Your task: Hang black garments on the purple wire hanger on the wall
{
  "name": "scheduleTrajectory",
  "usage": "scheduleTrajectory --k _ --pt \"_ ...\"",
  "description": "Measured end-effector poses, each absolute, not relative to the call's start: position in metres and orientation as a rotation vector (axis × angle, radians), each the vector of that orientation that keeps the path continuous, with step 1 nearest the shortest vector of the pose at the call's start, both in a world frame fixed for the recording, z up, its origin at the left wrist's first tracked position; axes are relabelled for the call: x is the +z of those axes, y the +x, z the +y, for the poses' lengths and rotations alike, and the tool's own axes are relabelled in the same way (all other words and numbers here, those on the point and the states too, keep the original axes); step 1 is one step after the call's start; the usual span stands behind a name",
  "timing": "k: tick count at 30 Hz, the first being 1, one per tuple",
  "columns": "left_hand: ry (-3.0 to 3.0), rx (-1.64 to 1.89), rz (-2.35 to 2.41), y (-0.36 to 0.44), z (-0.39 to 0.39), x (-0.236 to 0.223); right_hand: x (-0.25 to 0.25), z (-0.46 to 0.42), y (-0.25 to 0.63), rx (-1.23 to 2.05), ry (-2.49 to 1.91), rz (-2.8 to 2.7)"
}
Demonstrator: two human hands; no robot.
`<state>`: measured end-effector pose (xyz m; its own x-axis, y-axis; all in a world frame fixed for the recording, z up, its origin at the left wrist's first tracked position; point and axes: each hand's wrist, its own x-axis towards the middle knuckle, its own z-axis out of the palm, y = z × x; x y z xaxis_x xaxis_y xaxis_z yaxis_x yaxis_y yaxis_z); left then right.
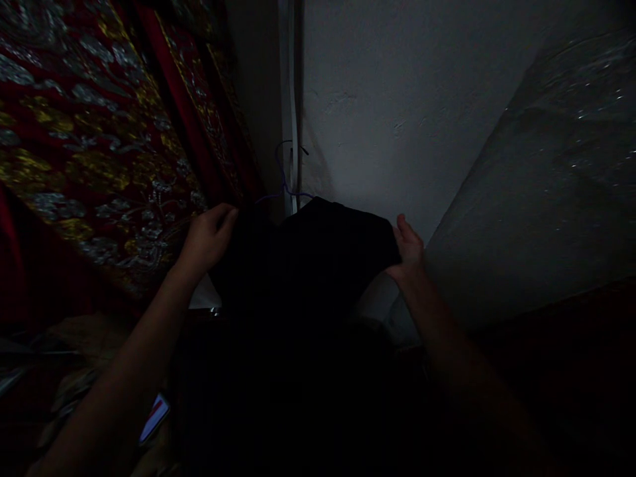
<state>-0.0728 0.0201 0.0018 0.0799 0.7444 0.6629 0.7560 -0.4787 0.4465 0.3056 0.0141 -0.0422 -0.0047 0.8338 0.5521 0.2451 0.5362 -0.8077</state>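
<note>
"Holding a dark shirt (338, 245) out by both shoulders, I see. Is it on its hanger (285, 188)?"

"Looks so. The purple wire rises from the neck opening, in front of the wall (377, 99), with its hook by that pale pole (294, 99). Whether the hook is caught on anything, I can't fairly say in this gloom."

"And the grip?"

"The left hand (211, 232) pinches one side, fingertips together on the cloth, near the red embroidered cloth (99, 146). The right hand (410, 248) is clamped on the other sleeve end. The shirt is stretched between them."

"So how far along is it?"

"Mostly there, I'd judge: hanger in, shoulders spread. What seems left is evening out the sides and letting go, since neither hand is free."

"And the bottom of it?"

"Lost in the dark. Down left, only a lit phone (155, 417) shows clearly."
</note>
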Motion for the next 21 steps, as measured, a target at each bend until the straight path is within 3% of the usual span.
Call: scheduleTrajectory --k 7,13,18,21 --pt "-2.293 -1.351 -1.638 -0.05 0.035 0.013 0.004 -0.014 0.273 0.701 -0.885 -1.543" --pt "-2.613 -1.508 -1.527 -0.049 0.028 0.011 -0.015 -0.037 0.255 1.026 -0.663 -1.965" --pt "-3.092 -1.469 -1.118 -0.035 -0.016 0.006 -0.082 -0.018 0.239 0.368 -1.016 -2.22" --pt "-3.263 -1.505 -0.94 -0.012 -0.044 0.01 -0.103 -0.011 0.209 0.164 -1.087 -2.157"
